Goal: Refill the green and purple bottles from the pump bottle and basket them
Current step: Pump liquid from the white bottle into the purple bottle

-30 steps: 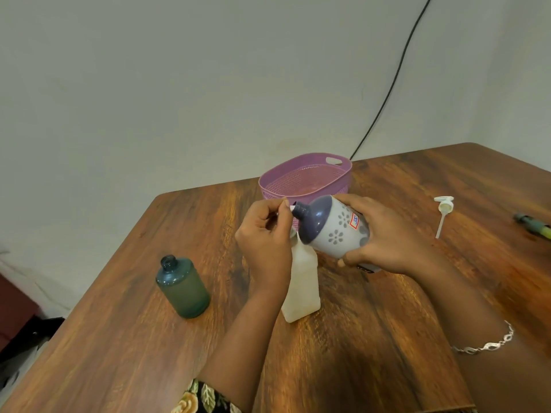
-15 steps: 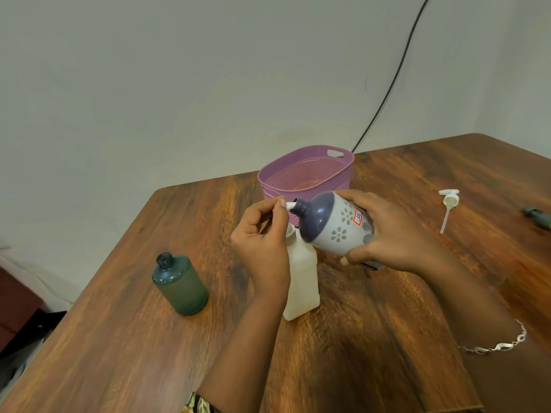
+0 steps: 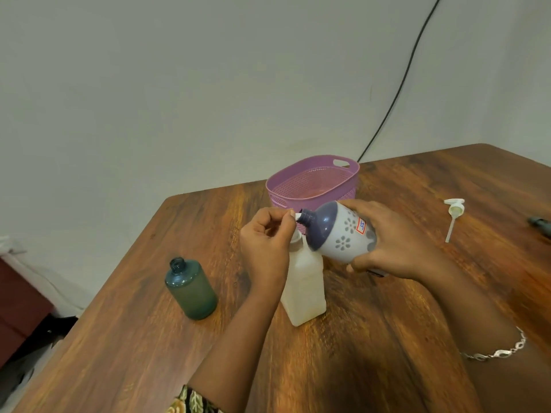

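Observation:
My right hand [image 3: 396, 242] grips the purple bottle [image 3: 340, 234], tilted with its open neck pointing left. My left hand [image 3: 265, 245] is curled round the pump head of the white pump bottle [image 3: 304, 290], whose white spout tip meets the purple bottle's mouth. The pump head itself is mostly hidden by my fingers. The green bottle [image 3: 190, 289] stands upright and uncapped on the table to the left. Behind my hands sits the purple basket [image 3: 313, 180].
A white pump cap with its tube [image 3: 453, 216] lies on the wooden table [image 3: 387, 338] at the right. A dark object [image 3: 541, 225] is at the right edge. A black cable [image 3: 399, 84] runs down the wall behind the basket.
The view has shifted a little; both hands, the purple bottle and the pump bottle keep the same hold and position on the table.

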A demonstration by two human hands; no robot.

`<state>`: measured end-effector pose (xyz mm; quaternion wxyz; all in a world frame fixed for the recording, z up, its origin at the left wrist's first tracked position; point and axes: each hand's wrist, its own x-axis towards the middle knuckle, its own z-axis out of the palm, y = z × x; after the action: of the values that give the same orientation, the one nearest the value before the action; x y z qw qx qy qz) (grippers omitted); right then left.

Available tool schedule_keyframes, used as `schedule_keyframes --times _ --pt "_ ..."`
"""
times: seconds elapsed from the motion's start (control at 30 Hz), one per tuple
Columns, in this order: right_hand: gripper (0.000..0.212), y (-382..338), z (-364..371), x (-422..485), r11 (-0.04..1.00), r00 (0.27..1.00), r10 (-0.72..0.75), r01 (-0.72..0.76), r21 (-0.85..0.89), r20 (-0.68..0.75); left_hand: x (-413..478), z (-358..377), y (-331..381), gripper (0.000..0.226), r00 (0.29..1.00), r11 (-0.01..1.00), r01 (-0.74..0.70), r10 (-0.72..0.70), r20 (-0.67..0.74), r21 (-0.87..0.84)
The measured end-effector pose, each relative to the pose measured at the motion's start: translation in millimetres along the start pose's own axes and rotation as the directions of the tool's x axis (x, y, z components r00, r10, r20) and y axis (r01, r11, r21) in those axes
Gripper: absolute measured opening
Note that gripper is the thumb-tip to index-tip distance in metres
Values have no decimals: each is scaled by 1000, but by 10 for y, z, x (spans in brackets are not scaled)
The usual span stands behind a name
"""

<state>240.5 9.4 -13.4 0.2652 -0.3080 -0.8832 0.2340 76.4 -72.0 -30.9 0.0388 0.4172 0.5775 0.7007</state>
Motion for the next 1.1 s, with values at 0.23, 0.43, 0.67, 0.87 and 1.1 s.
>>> schedule_keyframes --times 0.23,0.43,0.67,0.87,1.1 --pt "93 10 -34 4 999 1000 13 -12 -37 5 -41 41 -31 13 991 991 -124 126 -41 52" --pt "92 40 57 -14 999 999 33 -33 -5 6 -76 55 -80 13 991 991 -133 133 -24 24" --pt "90 -6 -1 5 1000 1000 13 -13 -21 -15 -34 62 -56 13 990 991 -136 135 -27 -11" --pt "92 36 79 -17 999 999 40 -40 29 5 -104 60 -86 14 997 997 -78 77 -12 -23" --pt "88 -19 -25 3 1000 1000 5 -4 17 -19 38 67 -13 12 988 989 -147 148 -40 16"
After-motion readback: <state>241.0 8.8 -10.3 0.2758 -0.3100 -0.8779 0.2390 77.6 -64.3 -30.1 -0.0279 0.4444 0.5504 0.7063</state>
